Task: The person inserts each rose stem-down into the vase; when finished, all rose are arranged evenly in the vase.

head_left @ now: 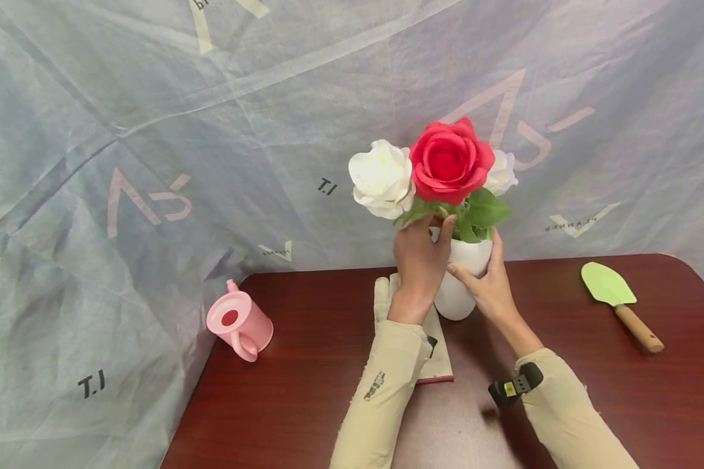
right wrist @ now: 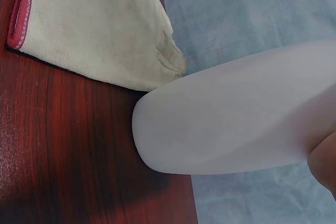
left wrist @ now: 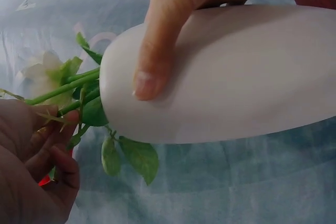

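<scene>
My right hand (head_left: 491, 286) holds a white vase (head_left: 457, 303) around its side; its thumb (left wrist: 149, 77) lies along the wall in the left wrist view. At the vase's mouth, my left hand (head_left: 419, 257) pinches among the green stems (left wrist: 68, 87) with thumb and fingers; which stem is between them is partly hidden. Above the hands a red rose (head_left: 450, 161) stands between a white rose (head_left: 382, 178) and another white flower (head_left: 500, 173), partly covered. Green leaves (head_left: 485, 208) hang over the rim. In the right wrist view the vase's rounded base (right wrist: 157, 135) is at the tabletop.
A cream work glove (head_left: 440, 365) with a red hem lies beside the vase, partly under the left forearm. A pink watering can (head_left: 255, 320) stands at the table's left edge. A green trowel (head_left: 610, 284) with a wooden handle lies to the right. Grey cloth (head_left: 305, 130) hangs behind the table.
</scene>
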`<action>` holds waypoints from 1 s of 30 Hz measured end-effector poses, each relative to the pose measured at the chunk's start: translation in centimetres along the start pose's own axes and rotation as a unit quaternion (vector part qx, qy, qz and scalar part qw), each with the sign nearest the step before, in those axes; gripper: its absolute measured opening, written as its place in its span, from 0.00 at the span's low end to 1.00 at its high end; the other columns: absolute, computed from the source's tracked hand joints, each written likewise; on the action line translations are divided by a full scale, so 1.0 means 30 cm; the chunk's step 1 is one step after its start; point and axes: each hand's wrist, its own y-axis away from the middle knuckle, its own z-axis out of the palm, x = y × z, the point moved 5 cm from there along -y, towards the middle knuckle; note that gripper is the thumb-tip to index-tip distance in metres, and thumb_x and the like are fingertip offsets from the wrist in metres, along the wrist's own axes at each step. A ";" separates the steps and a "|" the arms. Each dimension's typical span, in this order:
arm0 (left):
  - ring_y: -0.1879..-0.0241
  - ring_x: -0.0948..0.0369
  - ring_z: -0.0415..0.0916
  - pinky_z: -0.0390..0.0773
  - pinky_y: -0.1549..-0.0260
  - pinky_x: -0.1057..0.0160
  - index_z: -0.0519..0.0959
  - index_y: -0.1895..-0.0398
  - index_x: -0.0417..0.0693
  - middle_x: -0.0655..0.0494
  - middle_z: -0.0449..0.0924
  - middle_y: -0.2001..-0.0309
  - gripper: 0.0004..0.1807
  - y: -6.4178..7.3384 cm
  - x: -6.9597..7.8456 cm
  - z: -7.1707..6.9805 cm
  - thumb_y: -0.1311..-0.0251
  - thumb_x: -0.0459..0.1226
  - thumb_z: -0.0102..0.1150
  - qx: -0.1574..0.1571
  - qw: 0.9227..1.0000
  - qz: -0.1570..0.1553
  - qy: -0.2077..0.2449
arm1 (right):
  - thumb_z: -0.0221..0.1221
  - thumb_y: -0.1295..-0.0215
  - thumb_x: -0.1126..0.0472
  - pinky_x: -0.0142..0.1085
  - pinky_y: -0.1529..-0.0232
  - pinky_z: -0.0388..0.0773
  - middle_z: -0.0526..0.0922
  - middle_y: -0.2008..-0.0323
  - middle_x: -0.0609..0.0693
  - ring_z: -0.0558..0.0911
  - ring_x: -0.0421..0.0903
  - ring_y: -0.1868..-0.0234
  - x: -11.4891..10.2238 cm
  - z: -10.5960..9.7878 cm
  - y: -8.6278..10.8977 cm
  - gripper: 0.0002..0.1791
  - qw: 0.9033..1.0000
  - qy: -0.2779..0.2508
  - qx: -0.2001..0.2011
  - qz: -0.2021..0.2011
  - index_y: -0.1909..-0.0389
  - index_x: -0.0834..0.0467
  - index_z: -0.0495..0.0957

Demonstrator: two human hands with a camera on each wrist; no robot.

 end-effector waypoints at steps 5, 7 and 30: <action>0.78 0.65 0.73 0.69 0.80 0.72 0.83 0.72 0.48 0.61 0.81 0.77 0.08 0.009 -0.004 0.041 0.41 0.41 0.61 -0.023 1.000 -0.008 -0.002 | 0.62 0.42 0.64 0.31 0.61 0.68 0.59 0.39 0.65 0.69 0.52 0.51 0.064 -0.004 -0.017 0.53 1.000 0.001 0.004 -0.011 0.27 0.55 0.34; 0.79 0.66 0.73 0.68 0.81 0.74 0.83 0.73 0.48 0.61 0.80 0.78 0.08 0.016 -0.004 0.057 0.41 0.41 0.61 -0.029 1.000 -0.010 -0.006 | 0.62 0.41 0.63 0.31 0.64 0.70 0.63 0.43 0.65 0.70 0.49 0.55 0.095 -0.004 -0.025 0.49 1.000 -0.001 0.002 -0.014 0.28 0.55 0.38; 0.77 0.67 0.76 0.70 0.76 0.78 0.85 0.64 0.43 0.57 0.83 0.73 0.09 0.020 0.010 0.070 0.38 0.39 0.58 -0.058 0.994 -0.044 0.076 | 0.60 0.39 0.59 0.33 0.68 0.73 0.64 0.47 0.60 0.71 0.46 0.58 0.130 -0.003 -0.025 0.52 1.000 -0.002 -0.012 0.010 0.28 0.47 0.31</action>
